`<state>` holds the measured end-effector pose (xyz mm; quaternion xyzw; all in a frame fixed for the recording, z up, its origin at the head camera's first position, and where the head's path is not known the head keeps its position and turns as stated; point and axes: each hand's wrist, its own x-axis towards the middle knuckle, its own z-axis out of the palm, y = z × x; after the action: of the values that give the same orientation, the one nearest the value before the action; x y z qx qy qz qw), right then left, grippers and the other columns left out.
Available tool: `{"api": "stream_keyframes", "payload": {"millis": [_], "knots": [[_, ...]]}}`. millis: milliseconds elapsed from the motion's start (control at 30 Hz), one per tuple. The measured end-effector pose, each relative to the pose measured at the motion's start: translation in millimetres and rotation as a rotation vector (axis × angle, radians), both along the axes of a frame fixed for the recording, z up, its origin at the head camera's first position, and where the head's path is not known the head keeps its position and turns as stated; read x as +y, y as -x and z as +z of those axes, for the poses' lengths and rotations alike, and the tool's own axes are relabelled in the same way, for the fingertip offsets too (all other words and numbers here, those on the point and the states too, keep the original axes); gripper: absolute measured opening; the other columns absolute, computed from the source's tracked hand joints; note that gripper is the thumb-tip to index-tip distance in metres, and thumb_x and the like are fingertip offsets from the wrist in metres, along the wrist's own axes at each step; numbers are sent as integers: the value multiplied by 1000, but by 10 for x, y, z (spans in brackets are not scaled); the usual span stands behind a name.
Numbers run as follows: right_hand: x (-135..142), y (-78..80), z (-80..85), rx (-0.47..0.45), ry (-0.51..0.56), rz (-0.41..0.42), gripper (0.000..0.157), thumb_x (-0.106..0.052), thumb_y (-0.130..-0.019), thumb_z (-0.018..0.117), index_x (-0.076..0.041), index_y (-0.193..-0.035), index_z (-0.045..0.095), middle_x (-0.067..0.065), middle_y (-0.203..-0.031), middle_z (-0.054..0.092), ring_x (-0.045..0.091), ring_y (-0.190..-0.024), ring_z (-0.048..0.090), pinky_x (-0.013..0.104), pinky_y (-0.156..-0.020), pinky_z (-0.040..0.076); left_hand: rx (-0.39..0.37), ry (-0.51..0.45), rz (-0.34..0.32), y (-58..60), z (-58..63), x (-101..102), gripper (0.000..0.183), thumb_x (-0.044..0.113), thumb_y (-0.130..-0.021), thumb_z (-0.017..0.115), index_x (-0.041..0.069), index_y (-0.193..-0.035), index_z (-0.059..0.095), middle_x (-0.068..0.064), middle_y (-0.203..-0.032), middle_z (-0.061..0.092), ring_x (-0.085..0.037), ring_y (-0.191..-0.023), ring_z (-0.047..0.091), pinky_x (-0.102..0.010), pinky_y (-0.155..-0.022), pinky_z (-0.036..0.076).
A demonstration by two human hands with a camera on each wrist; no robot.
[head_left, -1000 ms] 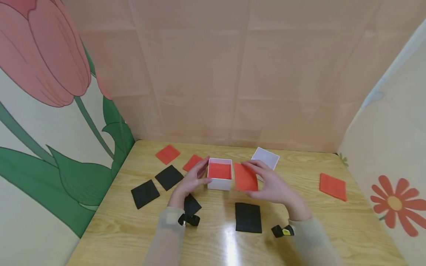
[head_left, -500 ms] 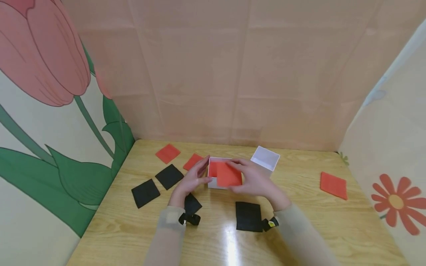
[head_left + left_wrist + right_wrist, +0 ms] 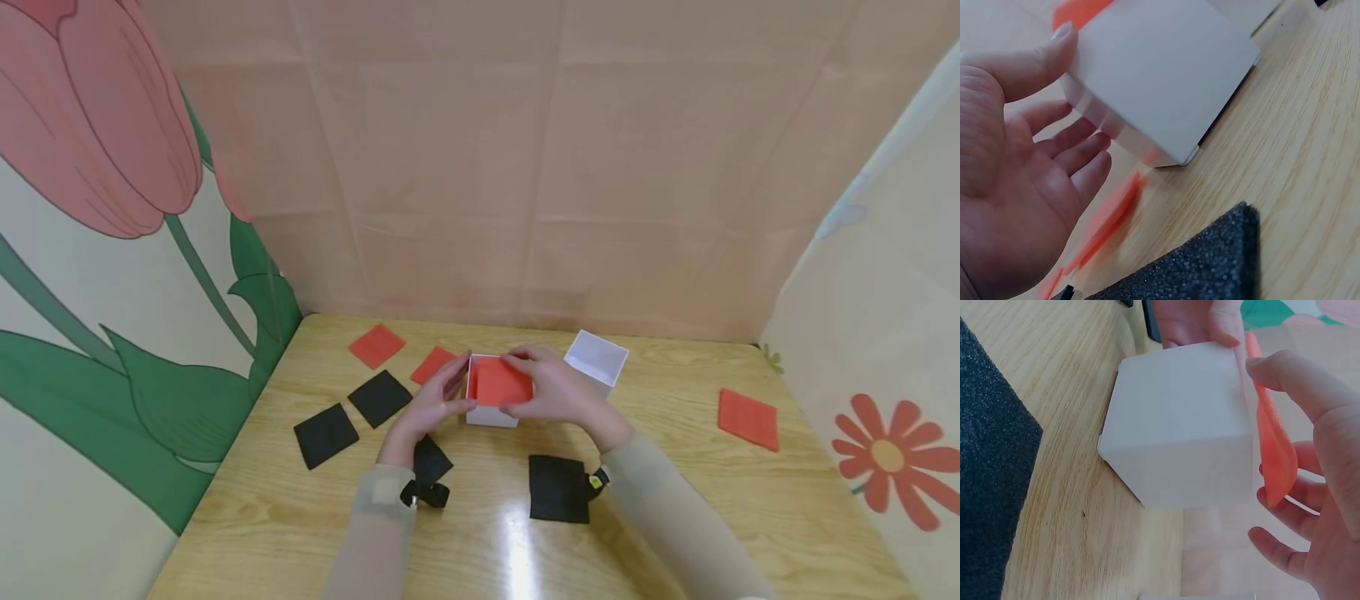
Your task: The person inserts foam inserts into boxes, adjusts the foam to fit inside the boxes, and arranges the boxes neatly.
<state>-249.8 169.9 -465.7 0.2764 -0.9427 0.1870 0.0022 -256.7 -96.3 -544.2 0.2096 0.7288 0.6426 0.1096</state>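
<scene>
A white box (image 3: 491, 416) stands open-topped on the table, between the two hands. The left hand (image 3: 433, 406) holds its left side, with the thumb at the near corner and the other fingers along the side wall, as the left wrist view shows. In the right hand (image 3: 551, 390) a thin red foam square (image 3: 504, 382) is pinched by its edges between thumb and fingers. It sits over the box's opening, slightly bent in the right wrist view. Some red shows inside the box at its left; the rest of the inside is hidden.
Two red squares (image 3: 377, 346) lie at the back left, one partly behind the left hand. Several black foam squares (image 3: 380, 398) lie left and in front. Another red square (image 3: 748, 419) is at the far right. The white lid (image 3: 597, 358) rests behind the right hand.
The right hand has carried the red foam square leftward, from beside the box to over its opening. The left hand has stayed at the box's left side.
</scene>
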Motion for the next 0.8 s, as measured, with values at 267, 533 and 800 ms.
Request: {"api": "stream_keyframes", "payload": {"millis": [267,533,800], "knots": [[-24,88,-12,-17,-9,14,84,-52,-82,88,-14,-152,62,6,-150,56,27,-126,55,40,-90,59,2,-9,-14,2,4,-13,91,13,-97,80,13,-171,28,-5,-174,31,-27,-160,28,-44,-127,27],[-60,168,-36,-6,-9,24,84,-53,-83,86,-12,-152,62,8,-149,57,28,-125,56,38,-89,58,2,0,-11,7,3,-17,90,12,-97,80,17,-171,29,-3,-174,31,-25,-160,29,-43,-127,27],[-76,180,-57,-25,-10,42,84,-55,-86,84,-11,-153,61,7,-149,56,28,-128,54,38,-92,57,6,0,-14,-2,3,-10,89,10,-97,80,14,-171,29,-5,-175,30,-26,-160,28,-44,-128,26]]}}
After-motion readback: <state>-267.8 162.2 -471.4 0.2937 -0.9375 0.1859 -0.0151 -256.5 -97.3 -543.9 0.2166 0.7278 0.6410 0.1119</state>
